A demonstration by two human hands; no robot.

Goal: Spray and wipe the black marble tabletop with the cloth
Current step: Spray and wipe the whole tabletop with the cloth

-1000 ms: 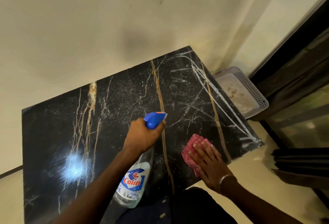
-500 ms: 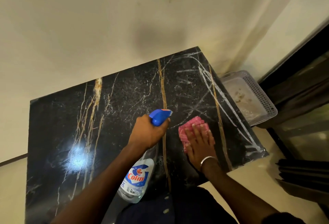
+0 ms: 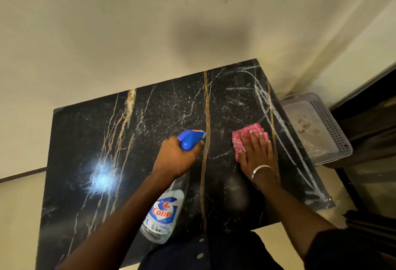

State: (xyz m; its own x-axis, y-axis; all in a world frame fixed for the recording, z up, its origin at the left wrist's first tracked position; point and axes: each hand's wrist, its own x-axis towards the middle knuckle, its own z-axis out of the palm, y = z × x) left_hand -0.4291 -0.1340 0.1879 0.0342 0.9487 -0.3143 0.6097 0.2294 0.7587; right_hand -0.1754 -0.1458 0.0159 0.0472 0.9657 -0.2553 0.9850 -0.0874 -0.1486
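Marble tabletop by cream wall: L hand grips spray bottle, R hand flat on cloth.

Head view, down onto tabletop, seemingly close

Cream wall (one dark shadow on it) fills the back; a grey perforated basket sits right, beige floor left.

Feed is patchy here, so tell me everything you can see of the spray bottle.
The spray bottle is clear plastic with a blue trigger head and a blue, white and red Colin label. The left hand grips its neck, holding it slanted over the black marble tabletop, head farthest from the person, base nearest.
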